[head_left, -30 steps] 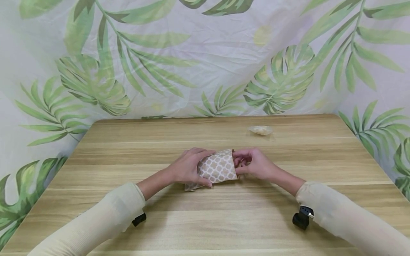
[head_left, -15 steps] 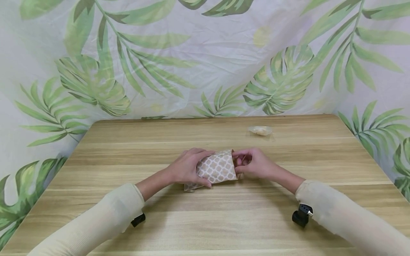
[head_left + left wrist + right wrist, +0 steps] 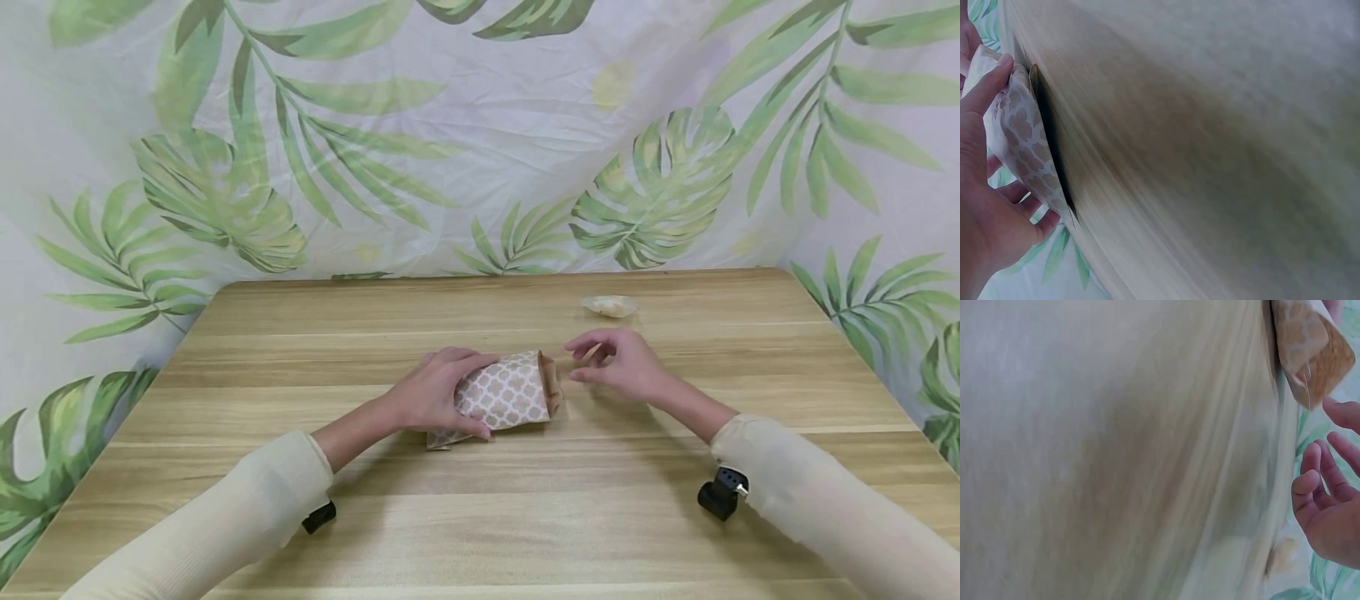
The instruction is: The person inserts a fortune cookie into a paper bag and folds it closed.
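A small paper bag (image 3: 510, 390) with a tan-and-white lattice print lies on its side at mid-table, its mouth facing right. My left hand (image 3: 431, 392) grips its closed end, thumb on the near side and fingers over the far side. Brown paper lining shows inside the bag (image 3: 1316, 356) in the right wrist view. Just right of the mouth, apart from it, is my right hand (image 3: 626, 362); its fingers are loosely bent with nothing visible between them.
Near the back edge of the wooden table (image 3: 480, 533) lies a small clear packet (image 3: 610, 306) with something pale in it. Behind the table hangs a leaf-print cloth (image 3: 510, 125). Black straps with devices sit at both wrists.
My right hand has come out of the bag's mouth and moved right, leaving the opening exposed. My left hand and the bag have shifted only slightly left.
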